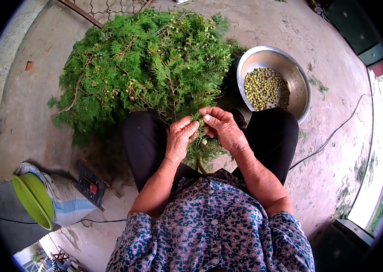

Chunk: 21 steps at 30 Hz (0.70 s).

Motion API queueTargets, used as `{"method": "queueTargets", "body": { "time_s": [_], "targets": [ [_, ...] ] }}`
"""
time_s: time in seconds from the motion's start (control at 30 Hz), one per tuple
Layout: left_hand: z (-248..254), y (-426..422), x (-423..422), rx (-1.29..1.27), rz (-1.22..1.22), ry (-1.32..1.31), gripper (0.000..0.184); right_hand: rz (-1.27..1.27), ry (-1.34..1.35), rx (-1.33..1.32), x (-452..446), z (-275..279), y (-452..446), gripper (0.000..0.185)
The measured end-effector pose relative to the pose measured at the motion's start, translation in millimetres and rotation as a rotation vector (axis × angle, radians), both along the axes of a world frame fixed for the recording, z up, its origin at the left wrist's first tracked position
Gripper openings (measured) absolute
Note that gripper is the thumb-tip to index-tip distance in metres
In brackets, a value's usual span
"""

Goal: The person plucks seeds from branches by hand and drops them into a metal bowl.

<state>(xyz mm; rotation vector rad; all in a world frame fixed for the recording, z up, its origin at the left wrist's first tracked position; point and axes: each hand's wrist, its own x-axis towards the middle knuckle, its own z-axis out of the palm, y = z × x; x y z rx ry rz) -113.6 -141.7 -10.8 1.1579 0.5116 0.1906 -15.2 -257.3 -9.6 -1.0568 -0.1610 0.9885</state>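
Above my lap, my left hand (182, 136) is closed on a green conifer sprig (199, 119) with scale-like leaves and small round cones. My right hand (224, 128) is right beside it, thumb and forefinger pinched at the sprig's upper part; whether a single cone is between those fingertips is too small to tell. Just beyond both hands lies a large heap of cut conifer branches (150, 72), dotted with pale green cones. To the right of the heap stands a wide metal basin (298, 81), its bottom covered with loose green-yellow cones (264, 88).
At the lower left, a lime-green plastic basin (32, 199) leans against a white and blue sack (71, 201). A dark cable (336, 131) runs over the concrete floor (322, 158) on the right. Dark-trousered knees flank my hands.
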Motion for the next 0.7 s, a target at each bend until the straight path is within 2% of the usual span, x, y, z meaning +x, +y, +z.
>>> {"method": "queueTargets", "body": {
  "time_s": [0.17, 0.23, 0.37, 0.5, 0.6, 0.63, 0.7],
  "targets": [
    [-1, -1, -1, -0.014, 0.042, 0.014, 0.01, -0.026, 0.095, -0.021, -1, -4, 1, 0.012],
    [1, 0, -2, -0.113, 0.018, -0.004, 0.011, -0.041, 0.334, 0.036, -4, 0, 1, 0.014],
    [-9, -3, -1, -0.165, 0.068, -0.02, 0.015, -0.021, 0.424, 0.097, -5, -2, -1, 0.014],
    [4, 0, -3, -0.225, -0.009, -0.045, 0.017, -0.017, 0.471, 0.12, -7, -3, -2, 0.013],
    [-12, 0, 0, -0.241, 0.025, -0.065, 0.017, -0.075, 0.403, 0.09, -10, 1, -2, 0.013],
    [1, -4, 3, -0.219, 0.082, -0.015, 0.012, -0.078, 0.288, 0.06, -9, 2, -1, 0.014],
    [-11, 1, -1, -0.122, 0.02, 0.036, 0.008, -0.052, 0.069, -0.005, -5, 4, -1, 0.015]
  ]
}}
